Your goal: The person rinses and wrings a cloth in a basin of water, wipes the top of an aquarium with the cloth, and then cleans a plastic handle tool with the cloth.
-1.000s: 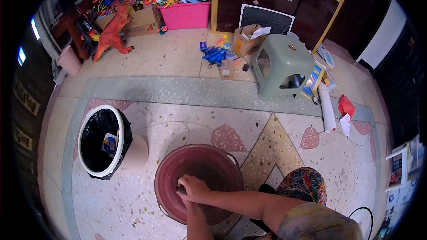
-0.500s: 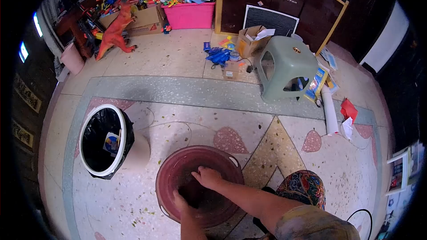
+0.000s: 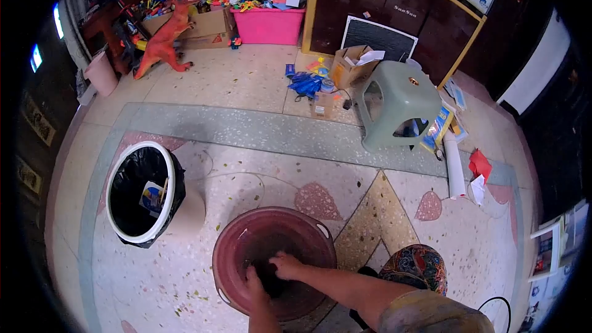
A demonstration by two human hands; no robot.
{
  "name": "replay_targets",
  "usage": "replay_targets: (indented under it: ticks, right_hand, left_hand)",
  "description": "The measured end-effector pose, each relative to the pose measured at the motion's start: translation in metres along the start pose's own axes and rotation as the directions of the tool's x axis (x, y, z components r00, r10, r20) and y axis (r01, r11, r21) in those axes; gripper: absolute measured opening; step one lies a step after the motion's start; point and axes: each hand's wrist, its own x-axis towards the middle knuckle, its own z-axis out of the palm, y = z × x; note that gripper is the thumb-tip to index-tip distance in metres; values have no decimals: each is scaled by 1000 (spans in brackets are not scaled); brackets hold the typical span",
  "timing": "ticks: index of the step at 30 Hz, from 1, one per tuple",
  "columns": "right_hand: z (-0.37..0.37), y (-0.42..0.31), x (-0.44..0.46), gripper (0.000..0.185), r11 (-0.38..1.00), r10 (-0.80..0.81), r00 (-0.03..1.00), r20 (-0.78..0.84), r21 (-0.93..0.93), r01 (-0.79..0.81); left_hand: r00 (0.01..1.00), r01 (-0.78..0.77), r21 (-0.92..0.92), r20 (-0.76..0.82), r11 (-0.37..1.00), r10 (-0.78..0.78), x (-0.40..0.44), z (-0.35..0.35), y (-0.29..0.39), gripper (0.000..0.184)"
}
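Observation:
A maroon plastic basin (image 3: 231, 253) with cut-out handles sits on the floor in front of me. Down inside it lies a dark, cloth-like item (image 3: 269, 279), hard to make out in the shadow. My right hand (image 3: 286, 266) reaches in from the right, its fingers curled closed on the upper part of this dark cloth. From below, my left hand (image 3: 255, 283) is at the cloth's left side and looks closed round its edge; most of its fingers are hidden.
Left of the basin stands a bin (image 3: 192, 209) lined with a black bag. A green plastic stool (image 3: 404, 95) stands farther back on the right, near a cardboard box (image 3: 350, 71). Beyond are a red toy dinosaur (image 3: 165, 40) and a pink tub (image 3: 268, 26) of toys.
Inside the basin, my right hand has moved a little lower, closer to the dark cloth. My left hand stays at its left side. The whole view has shifted slightly.

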Motion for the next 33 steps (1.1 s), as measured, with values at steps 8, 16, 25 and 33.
replay_targets:
  ticks: [8,16,25,33]
  right_hand:
    - [-19,-79,-31,24,598,-735,589,-335,89,797]
    - [-40,-95,-41,26,695,-638,580,-506,-55,717]
    - [-58,-102,-44,16,707,-668,580,-467,-156,689]
    - [-75,-64,-2,50,780,98,975,-197,625,48]
  left_hand:
    - [835,472,-876,479,95,270,0,-23,25,39]
    - [817,442,-882,318,-167,481,11,4,22,29]
    - [907,-377,-546,-54,748,418,11,12,21,28]
    - [983,162,-612,32,774,-181,-36,-21,103,56]
